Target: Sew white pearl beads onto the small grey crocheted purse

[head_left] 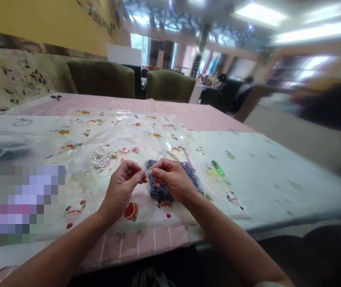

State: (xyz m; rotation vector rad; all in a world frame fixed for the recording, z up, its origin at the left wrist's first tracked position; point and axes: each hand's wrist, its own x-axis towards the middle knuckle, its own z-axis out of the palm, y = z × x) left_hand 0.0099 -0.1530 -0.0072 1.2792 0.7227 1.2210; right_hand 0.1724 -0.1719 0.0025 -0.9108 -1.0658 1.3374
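Both hands meet over the near middle of the table, fingertips almost touching. My left hand (pixel 127 177) is pinched, thumb against forefinger, on something too small to name. Just right of it, my right hand (pixel 172 177) is closed in a pinch too, with a tiny pale piece at its fingertips. Under and behind my right hand lies a grey-blue crocheted piece (pixel 158 192), partly hidden by it. White pearl beads (pixel 101 158) are heaped on clear plastic beyond my left hand. A short row of beads (pixel 173 154) lies behind the crocheted piece.
A patterned plastic sheet (pixel 110 122) covers the table's middle. A green lighter-like object (pixel 218 168) lies at right, a pink stick (pixel 189 158) nearer the crochet. Black scissors (pixel 56 97) rest at the far left. Green chairs (pixel 170 85) stand behind; people sit in the background.
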